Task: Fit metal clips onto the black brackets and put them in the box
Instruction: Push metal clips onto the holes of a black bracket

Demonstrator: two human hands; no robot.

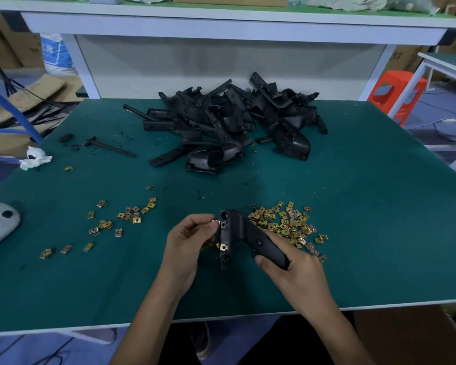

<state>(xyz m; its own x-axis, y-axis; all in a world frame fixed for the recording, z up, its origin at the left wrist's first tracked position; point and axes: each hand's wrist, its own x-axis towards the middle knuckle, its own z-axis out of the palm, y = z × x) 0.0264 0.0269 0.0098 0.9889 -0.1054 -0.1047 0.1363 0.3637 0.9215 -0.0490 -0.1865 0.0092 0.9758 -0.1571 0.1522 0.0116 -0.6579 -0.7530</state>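
Bracket point(248, 233) first: we hold it just above the green table point(353, 206), near the front edge, our right hand point(295, 272) wrapped round its wider end, fingers and thumb clamped on it. Our left hand point(187, 243) pinches a metal clip point(214, 222) between thumb and fingertips, touching the bracket's upper left corner. A second clip point(223, 247) sits lower on the same edge. A heap of clips point(287, 225) lies just right of the bracket, loose clips point(128, 217) scattered left. A pile of brackets point(229, 122) sits well apart at the far side. A cardboard box point(411, 335) shows below the table's right corner
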